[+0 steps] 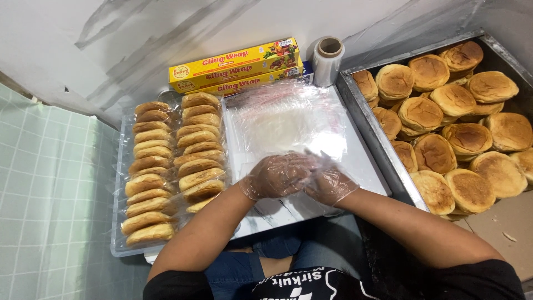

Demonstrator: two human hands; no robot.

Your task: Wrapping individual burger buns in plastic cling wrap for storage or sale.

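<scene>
Both my hands wear thin clear plastic gloves and meet at the near edge of a stack of clear plastic bags [286, 122] lying on a white board. My left hand [275, 175] and my right hand [328, 181] touch each other, fingers curled together over the bags' near edge. Whether they pinch a bag is hard to tell. To the left, two rows of bagged buns [166, 161] lie on a clear tray [115, 244]. To the right, a metal tray [366, 119] holds several loose round brown buns [455, 139].
A yellow box of cling wrap [236, 64] lies at the back against the wall, with a roll of clear film [327, 60] standing beside it. A green checked cloth [50, 189] covers the left. My knees in jeans show under the board.
</scene>
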